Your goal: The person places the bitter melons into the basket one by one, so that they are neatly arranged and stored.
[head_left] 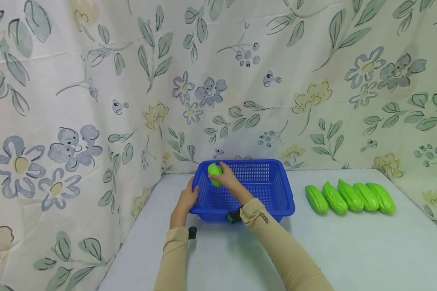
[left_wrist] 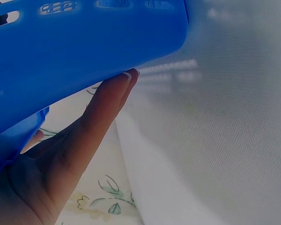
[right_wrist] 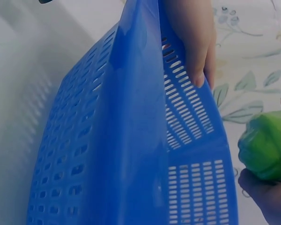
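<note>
A blue plastic basket (head_left: 288,190) with slotted sides stands on the table near the back curtain. My left hand (head_left: 187,199) holds its left side, the thumb over the rim; in the left wrist view long fingers (left_wrist: 96,117) lie against the outer wall. My right hand (head_left: 230,178) holds a glossy green ridged gourd (head_left: 213,169) over the left part of the basket, thumb on the near side and fingers on the far side. The right wrist view shows the lobed end of the gourd (right_wrist: 264,145) beside the basket rim (right_wrist: 229,159).
Several more green gourds (head_left: 335,200) lie side by side on the white table (head_left: 349,250), right of the basket. A floral curtain (head_left: 240,81) hangs behind and at the left. Dark devices (head_left: 234,217) sit at both wrists, near the basket's front.
</note>
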The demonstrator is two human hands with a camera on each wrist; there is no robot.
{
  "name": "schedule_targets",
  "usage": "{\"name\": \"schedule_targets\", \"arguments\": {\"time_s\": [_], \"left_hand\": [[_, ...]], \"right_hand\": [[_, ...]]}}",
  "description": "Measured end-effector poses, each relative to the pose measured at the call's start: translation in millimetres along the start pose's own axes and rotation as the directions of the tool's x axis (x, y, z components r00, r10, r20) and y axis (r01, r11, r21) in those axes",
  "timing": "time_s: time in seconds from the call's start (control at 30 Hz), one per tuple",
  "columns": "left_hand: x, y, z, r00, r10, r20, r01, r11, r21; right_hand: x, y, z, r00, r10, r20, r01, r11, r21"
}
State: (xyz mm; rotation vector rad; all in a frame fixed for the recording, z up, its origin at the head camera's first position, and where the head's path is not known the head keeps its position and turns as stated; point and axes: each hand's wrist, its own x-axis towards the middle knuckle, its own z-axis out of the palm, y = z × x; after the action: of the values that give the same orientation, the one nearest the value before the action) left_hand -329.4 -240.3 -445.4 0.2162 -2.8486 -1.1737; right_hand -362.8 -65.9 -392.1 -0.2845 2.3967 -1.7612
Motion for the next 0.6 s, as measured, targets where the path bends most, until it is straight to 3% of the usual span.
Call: {"name": "schedule_targets", "arguments": {"time_s": [0.6], "left_hand": [[-0.2, -0.5, -0.6, 1.0, 0.004, -0.002, -0.004, 1.0, -0.009]], "right_hand": [[1.4, -1.7, 14.8, 0.997, 0.057, 0.061, -0.053, 0.996, -0.067]]}}
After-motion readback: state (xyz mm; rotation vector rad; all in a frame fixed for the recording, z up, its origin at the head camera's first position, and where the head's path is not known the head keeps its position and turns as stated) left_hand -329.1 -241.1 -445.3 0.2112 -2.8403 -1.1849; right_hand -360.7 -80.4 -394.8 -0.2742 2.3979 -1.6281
